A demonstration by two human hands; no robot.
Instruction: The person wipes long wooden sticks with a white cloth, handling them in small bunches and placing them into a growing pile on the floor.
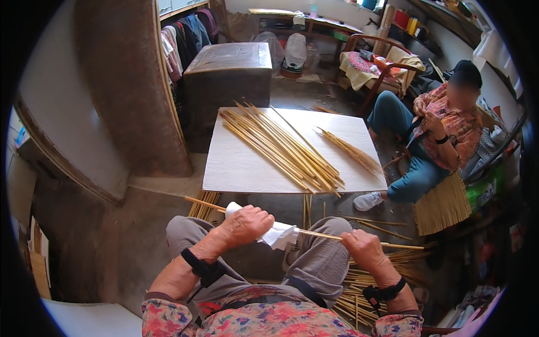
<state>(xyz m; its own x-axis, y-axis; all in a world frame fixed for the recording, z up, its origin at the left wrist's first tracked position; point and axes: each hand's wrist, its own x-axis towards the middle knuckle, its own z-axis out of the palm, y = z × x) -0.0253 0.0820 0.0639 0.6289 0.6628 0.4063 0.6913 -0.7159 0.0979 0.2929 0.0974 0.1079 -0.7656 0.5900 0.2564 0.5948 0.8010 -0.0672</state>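
Observation:
Across my lap runs a thin straw-coloured stalk [406, 246]. My left hand [248, 223] is closed around a white cloth [280, 236] that wraps the stalk. Further right, my right hand [360, 246] grips the same stalk near its right end, which sticks out past the fingers. Beyond my knees, many similar stalks [278, 147] lie in a loose, slanting pile on a pale wood-grain tabletop [236, 177]. A small bundle of fine brushy stalk tops [351, 151] rests to their right on the same table.
More stalks [358, 290] are piled on the floor at my right, others [204, 204] beneath the table's left end. A person [452, 122] sits at the right beside a woven straw mat [444, 204]. Behind the table stand a brown box-like cabinet [229, 80] and a wooden armchair [379, 76].

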